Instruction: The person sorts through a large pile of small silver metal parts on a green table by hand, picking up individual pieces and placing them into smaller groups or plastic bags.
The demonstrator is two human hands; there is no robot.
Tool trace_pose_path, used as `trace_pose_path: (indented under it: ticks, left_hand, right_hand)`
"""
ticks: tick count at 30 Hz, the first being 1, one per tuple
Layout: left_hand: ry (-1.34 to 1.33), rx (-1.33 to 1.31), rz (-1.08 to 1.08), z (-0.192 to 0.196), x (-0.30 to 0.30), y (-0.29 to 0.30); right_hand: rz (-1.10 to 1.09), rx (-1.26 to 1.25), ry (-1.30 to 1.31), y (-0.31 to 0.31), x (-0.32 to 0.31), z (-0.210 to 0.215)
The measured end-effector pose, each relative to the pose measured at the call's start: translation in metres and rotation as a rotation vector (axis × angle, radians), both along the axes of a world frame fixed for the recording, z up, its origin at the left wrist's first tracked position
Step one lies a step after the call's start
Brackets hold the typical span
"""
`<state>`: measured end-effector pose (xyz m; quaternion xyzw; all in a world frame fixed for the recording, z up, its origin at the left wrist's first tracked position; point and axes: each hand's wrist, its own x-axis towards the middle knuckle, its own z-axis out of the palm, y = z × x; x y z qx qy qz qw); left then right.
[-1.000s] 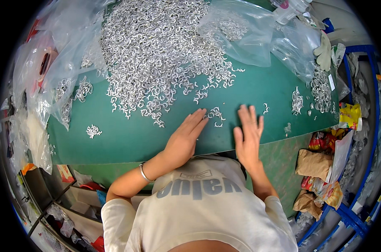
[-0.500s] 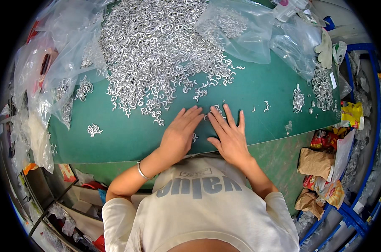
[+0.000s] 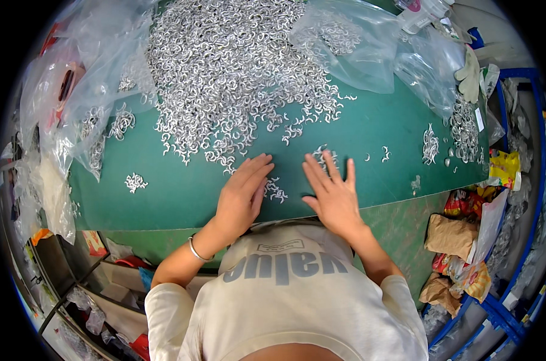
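Flat on the green table (image 3: 182, 207), my left hand (image 3: 240, 195) has its fingers stretched out side by side, with nothing gripped. A few small silver crescent-shaped metal pieces (image 3: 277, 191) lie just right of its thumb. My right hand (image 3: 336, 201) rests with fingers spread, its fingertips over another little group of silver crescents (image 3: 326, 157), partly hidden by them. Beyond both hands spreads a large heap of the same silver crescents (image 3: 219, 78), its loose near edge close to my left fingertips.
Smaller clusters of crescents lie at the left (image 3: 135, 182) and right (image 3: 430, 144). Clear plastic bags (image 3: 351, 54) cover parts of the far table, with more plastic (image 3: 98, 78) at the left. A whitish glove (image 3: 468, 75) hangs near the right edge. Blue shelving (image 3: 534, 180) stands at the right.
My hands have moved apart: the left went left and slightly nearer, uncovering the small pieces between them. The right shifted slightly right, fingers still spread.
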<state>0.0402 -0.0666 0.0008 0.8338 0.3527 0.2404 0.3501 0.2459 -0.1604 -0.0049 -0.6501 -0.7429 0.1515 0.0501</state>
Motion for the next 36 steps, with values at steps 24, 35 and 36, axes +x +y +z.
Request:
trace_pose_path:
  ticks: [24,35,36]
  left_hand:
    - [0.048,-0.018,-0.058,-0.001,0.009,0.0]
    - [0.07,-0.015,-0.062,0.001,0.01,-0.001]
    - [0.071,-0.018,-0.058,0.001,0.009,-0.001]
  right_hand:
    - [-0.46,0.183,0.138,-0.045,0.038,0.004]
    - [-0.542,0.277,0.172,-0.023,0.051,0.003]
    - [-0.569,0.285,0.187,-0.025,0.055,0.002]
